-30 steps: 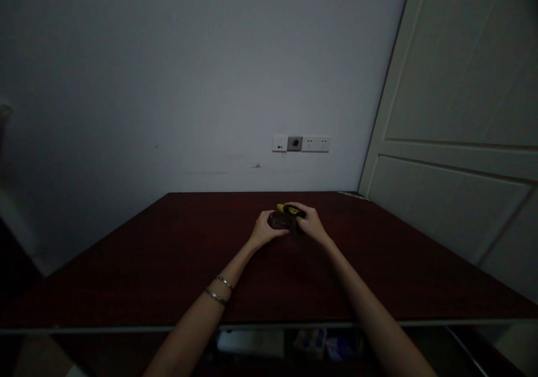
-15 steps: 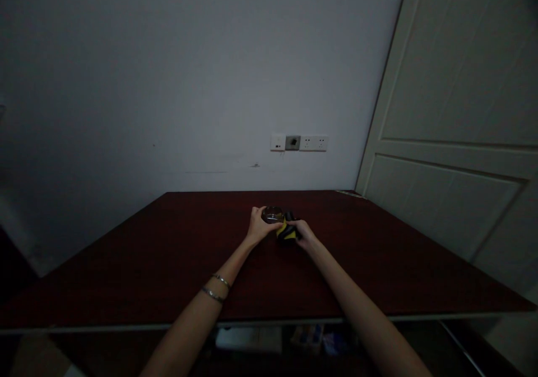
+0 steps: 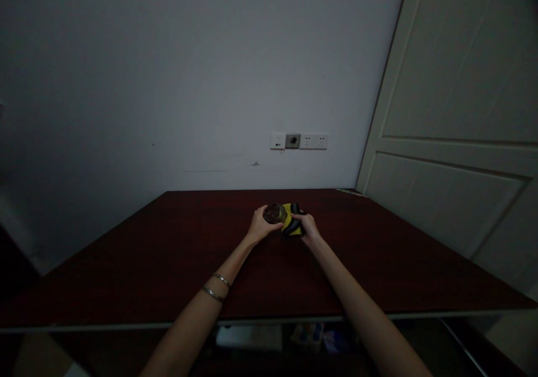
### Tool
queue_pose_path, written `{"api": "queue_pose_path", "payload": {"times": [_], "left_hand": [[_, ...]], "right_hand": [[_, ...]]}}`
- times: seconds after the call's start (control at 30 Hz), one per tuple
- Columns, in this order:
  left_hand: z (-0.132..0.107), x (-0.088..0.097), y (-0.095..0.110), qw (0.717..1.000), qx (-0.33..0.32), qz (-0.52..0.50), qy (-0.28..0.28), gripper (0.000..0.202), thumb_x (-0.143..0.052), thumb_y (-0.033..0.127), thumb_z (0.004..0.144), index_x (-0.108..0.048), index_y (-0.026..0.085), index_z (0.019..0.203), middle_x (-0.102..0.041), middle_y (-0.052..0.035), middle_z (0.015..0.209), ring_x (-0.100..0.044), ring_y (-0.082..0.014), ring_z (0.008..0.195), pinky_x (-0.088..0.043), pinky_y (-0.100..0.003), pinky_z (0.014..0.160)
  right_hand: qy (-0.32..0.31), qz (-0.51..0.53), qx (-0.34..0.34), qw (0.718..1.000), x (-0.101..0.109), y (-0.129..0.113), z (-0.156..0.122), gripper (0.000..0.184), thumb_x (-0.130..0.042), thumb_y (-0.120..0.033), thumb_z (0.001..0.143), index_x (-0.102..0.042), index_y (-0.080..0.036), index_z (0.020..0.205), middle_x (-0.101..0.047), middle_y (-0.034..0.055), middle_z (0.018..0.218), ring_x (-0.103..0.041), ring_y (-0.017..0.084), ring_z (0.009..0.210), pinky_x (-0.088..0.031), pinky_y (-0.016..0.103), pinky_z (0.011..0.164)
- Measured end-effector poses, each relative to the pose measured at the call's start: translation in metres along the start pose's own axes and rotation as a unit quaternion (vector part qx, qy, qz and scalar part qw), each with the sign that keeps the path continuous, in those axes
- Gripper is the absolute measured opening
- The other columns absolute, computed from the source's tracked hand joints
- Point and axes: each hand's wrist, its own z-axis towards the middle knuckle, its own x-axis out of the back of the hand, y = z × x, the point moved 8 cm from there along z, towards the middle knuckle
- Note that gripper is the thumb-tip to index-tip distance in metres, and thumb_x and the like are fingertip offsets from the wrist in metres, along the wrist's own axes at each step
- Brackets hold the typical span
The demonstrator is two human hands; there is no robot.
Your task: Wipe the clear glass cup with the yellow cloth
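Tipped the small glass (image 3: pixel 274 213) in the left hand (image 3: pixel 259 228), upright with a level rim half a second ago. Shifted the yellow-and-black cloth (image 3: pixel 291 226) with the right hand (image 3: pixel 310 228): a second ago over the glass top, then low at its right, now pressed against its right side, slightly nearer the far edge of the table (image 3: pixel 168 254).

I can read no text, label, brand or number anywhere in my view. The wall socket strip (image 3: pixel 299 141) is too small and dim to show any marking. The glass (image 3: pixel 274 213) and the yellow-and-black cloth (image 3: pixel 291 227) carry nothing I can make out.
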Motion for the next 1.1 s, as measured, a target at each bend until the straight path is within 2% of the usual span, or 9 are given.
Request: {"api": "queue_pose_path", "payload": {"times": [0.2,0.43,0.7,0.9,1.1], "left_hand": [[-0.001,-0.006,-0.007,0.998,0.009,-0.059,-0.009,0.078,-0.08,0.034,0.042,-0.049,0.015,0.111,-0.055,-0.0112,0.107,-0.052,-0.0249,0.101,-0.039,-0.041,0.09],[0.0,-0.014,-0.009,0.988,0.028,-0.146,-0.036,0.077,-0.08,0.025,0.044,-0.042,0.015,0.111,-0.057,-0.0107,0.105,-0.055,-0.0224,0.098,-0.041,-0.04,0.088],[-0.002,-0.016,0.0,0.977,0.043,-0.199,-0.062,0.075,-0.078,0.018,0.045,-0.038,0.015,0.108,-0.054,-0.0124,0.109,-0.055,-0.0222,0.1,-0.045,-0.037,0.084],[-0.002,-0.02,-0.003,0.964,0.034,-0.256,-0.065,0.075,-0.079,0.015,0.044,-0.036,0.016,0.106,-0.051,-0.0125,0.112,-0.053,-0.0215,0.105,-0.042,-0.037,0.091],[-0.002,-0.024,-0.005,0.956,0.043,-0.28,-0.082,0.081,-0.078,0.013,0.044,-0.033,0.016,0.111,-0.05,-0.0137,0.115,-0.052,-0.0222,0.107,-0.04,-0.04,0.094]], "right_hand": [[-0.028,-0.011,0.087,0.996,-0.005,-0.016,-0.001,0.033,-0.066,-0.014,0.049,-0.066,-0.016,0.082,-0.069,0.0003,0.072,-0.063,0.018,0.064,-0.049,0.027,0.064],[-0.069,-0.044,0.143,0.986,-0.012,-0.024,-0.003,0.037,-0.069,-0.021,0.05,-0.065,-0.018,0.087,-0.069,0.0006,0.081,-0.063,0.019,0.074,-0.048,0.029,0.072],[-0.086,-0.055,0.15,0.983,-0.017,-0.027,-0.009,0.041,-0.069,-0.023,0.052,-0.063,-0.019,0.092,-0.068,0.0005,0.085,-0.062,0.019,0.078,-0.047,0.03,0.074],[-0.095,-0.061,0.144,0.983,-0.018,-0.027,-0.012,0.039,-0.068,-0.023,0.053,-0.063,-0.019,0.092,-0.069,0.0001,0.085,-0.062,0.018,0.077,-0.047,0.028,0.072],[-0.09,-0.069,0.14,0.984,-0.018,-0.028,-0.015,0.043,-0.07,-0.025,0.053,-0.062,-0.018,0.094,-0.068,0.0024,0.089,-0.062,0.02,0.08,-0.048,0.029,0.074]]}}
